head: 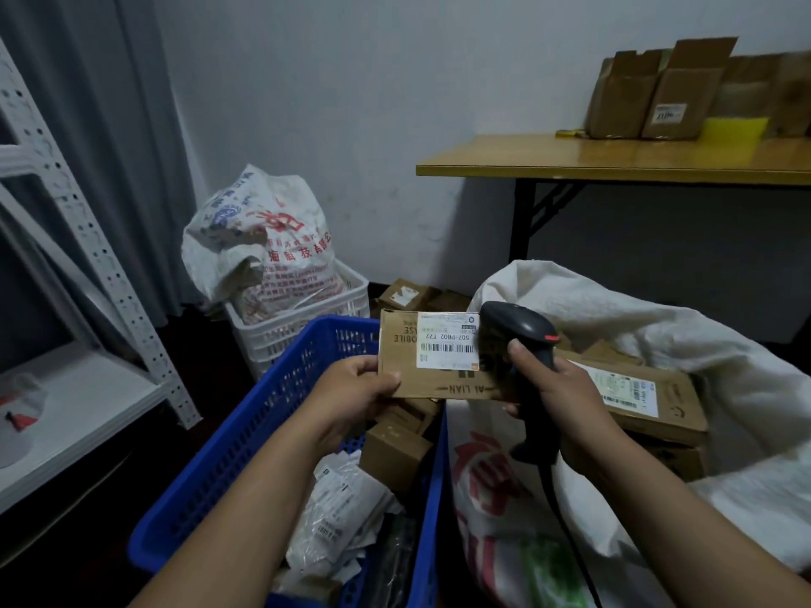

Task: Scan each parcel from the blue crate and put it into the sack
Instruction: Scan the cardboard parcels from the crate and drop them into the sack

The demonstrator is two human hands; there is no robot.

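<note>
**Parcel up at the scanner, plenty left in the crate**

We're mid-scan here. The left hand point(355, 388) pinches a flat cardboard parcel point(403, 379) by its near left corner, thumb on top and fingers underneath. It holds the parcel roughly level above the far end of the blue crate point(263, 410), with the white label point(446, 340) facing up. The right hand point(553, 388) is wrapped firmly round the handle of the black scanner point(518, 331). The scanner's head is tipped down right at the label's right edge, with the cord trailing below. Whether the trigger is pressed, I can't tell.

On progress, I'd call it partway. The sack point(658, 326) gapes open on the right with at least one large brown box point(636, 397) already lying inside, so some parcels look done. The crate is far from finished, though. A small brown box point(395, 454) sits below the held parcel, and a heap of white plastic mailers point(342, 511) lies nearer the camera.

Both forearms reach forward and angle inward, so the hands meet close together over the gap between crate and sack. Once the label reads, it looks like a short move right into the sack.
</note>
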